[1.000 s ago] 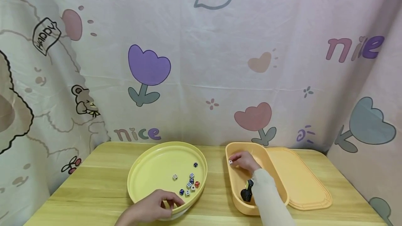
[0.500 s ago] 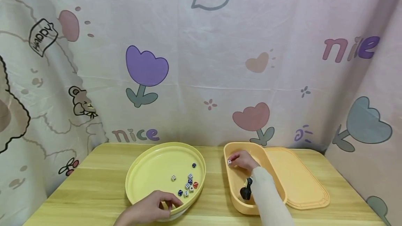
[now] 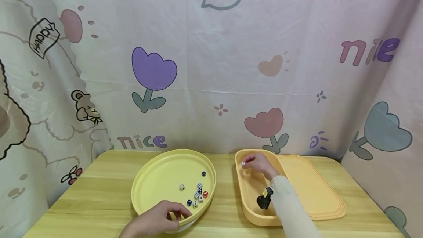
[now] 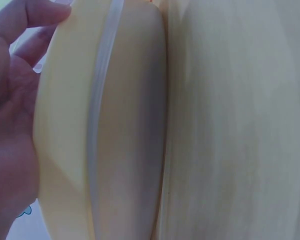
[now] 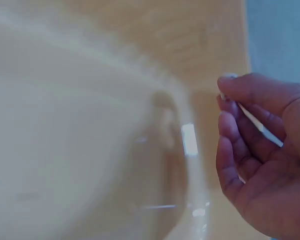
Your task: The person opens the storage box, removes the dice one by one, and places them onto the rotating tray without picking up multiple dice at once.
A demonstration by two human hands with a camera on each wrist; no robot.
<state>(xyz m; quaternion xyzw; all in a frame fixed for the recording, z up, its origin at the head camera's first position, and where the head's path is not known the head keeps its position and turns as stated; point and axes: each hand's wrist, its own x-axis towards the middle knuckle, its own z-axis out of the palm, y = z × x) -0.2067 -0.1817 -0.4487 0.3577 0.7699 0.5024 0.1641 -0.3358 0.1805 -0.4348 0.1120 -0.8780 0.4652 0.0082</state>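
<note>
My left hand [image 3: 162, 217] curls over the near rim of the round yellow tray [image 3: 155, 164], fingers on the inner side. In the left wrist view its palm lies along the yellow tray wall [image 4: 65, 125]. Several small dice lie in the right part of the tray, among them a red die [image 3: 205, 194], a blue die [image 3: 189, 202] and a white die [image 3: 182, 187]. My right hand [image 3: 259, 163] pinches another white die [image 3: 243, 164] between thumb and fingertip, over the far left end of the orange oblong box [image 3: 242, 197].
A flat orange lid [image 3: 317, 194] lies right of the box on the wooden table [image 3: 82, 194]. A black device [image 3: 264, 201] sits at the right wrist, by the cream sleeve [image 3: 290, 205]. A printed curtain [image 3: 198, 65] hangs behind the table.
My right hand has moved slightly toward the far end of the box, the white die still pinched. The left hand stays on the tray rim, and the dice in the tray lie as before.
</note>
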